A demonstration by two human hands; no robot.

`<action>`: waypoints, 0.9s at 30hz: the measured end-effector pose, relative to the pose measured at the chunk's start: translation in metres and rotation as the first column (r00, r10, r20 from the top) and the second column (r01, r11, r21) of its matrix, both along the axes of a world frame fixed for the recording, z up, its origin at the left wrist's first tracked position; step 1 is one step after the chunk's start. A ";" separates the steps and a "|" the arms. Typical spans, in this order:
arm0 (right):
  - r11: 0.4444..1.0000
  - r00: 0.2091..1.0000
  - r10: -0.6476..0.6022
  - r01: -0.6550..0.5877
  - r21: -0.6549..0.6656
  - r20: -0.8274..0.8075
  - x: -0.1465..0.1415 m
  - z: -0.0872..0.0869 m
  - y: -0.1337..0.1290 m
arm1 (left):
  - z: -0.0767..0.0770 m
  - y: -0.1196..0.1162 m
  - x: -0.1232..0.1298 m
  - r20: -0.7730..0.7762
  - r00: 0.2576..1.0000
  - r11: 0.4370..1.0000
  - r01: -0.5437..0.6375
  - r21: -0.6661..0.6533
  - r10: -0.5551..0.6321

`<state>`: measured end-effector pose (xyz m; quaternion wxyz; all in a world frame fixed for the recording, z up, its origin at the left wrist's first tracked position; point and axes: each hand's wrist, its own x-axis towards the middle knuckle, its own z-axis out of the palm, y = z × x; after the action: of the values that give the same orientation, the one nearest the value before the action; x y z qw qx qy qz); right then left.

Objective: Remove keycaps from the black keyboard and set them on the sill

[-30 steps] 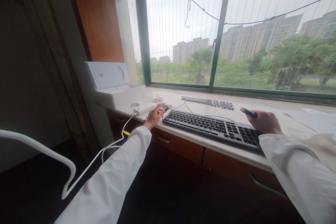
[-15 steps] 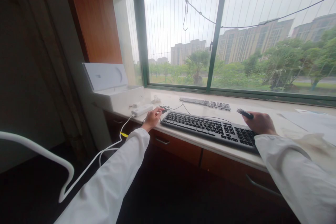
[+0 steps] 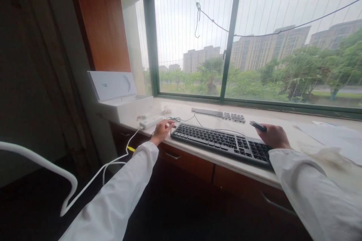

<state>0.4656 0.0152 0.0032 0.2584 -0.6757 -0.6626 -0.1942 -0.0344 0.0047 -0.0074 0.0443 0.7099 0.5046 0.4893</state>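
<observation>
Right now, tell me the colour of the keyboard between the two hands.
The keyboard is black and dark grey, seen in the head view, the only one.

The one view looks out from the wearer's head, above the near side of the countertop (image 3: 271,118), facing forward and tilted down, with the window (image 3: 229,45) across the far side. It sits close behind the sleeves (image 3: 118,188), which rise large from the near left and near right; the left hand (image 3: 161,131) and right hand (image 3: 273,135) appear smaller, farther off. Its wide span runs from the dark left side to the papers (image 3: 330,135) at right.
</observation>
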 end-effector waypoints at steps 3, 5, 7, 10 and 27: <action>1.000 1.000 0.015 -0.015 0.012 0.018 -0.002 0.002 0.000 | -0.002 0.001 0.000 -0.014 1.000 1.000 -0.018 0.007 0.018; 0.999 0.999 0.029 -0.030 0.022 0.031 -0.003 0.004 0.000 | -0.003 0.002 0.001 -0.023 1.000 1.000 -0.017 0.000 0.017; 0.999 0.998 0.043 -0.044 0.030 0.040 -0.004 0.006 0.000 | -0.004 0.003 0.002 -0.031 0.999 1.000 -0.031 -0.002 0.031; 0.998 0.997 0.051 -0.053 0.039 0.050 -0.008 0.011 0.001 | -0.004 0.003 0.004 -0.042 0.994 0.995 -0.097 0.022 0.098; 0.991 0.993 0.047 -0.061 0.121 0.113 -0.018 0.028 0.000 | 0.004 0.001 0.007 -0.093 0.995 0.988 0.027 -0.149 -0.042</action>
<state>0.4474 0.0149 0.0311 0.2683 -0.6284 -0.6804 -0.2647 -0.0276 0.0057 -0.0035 0.0812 0.7359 0.5286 0.4153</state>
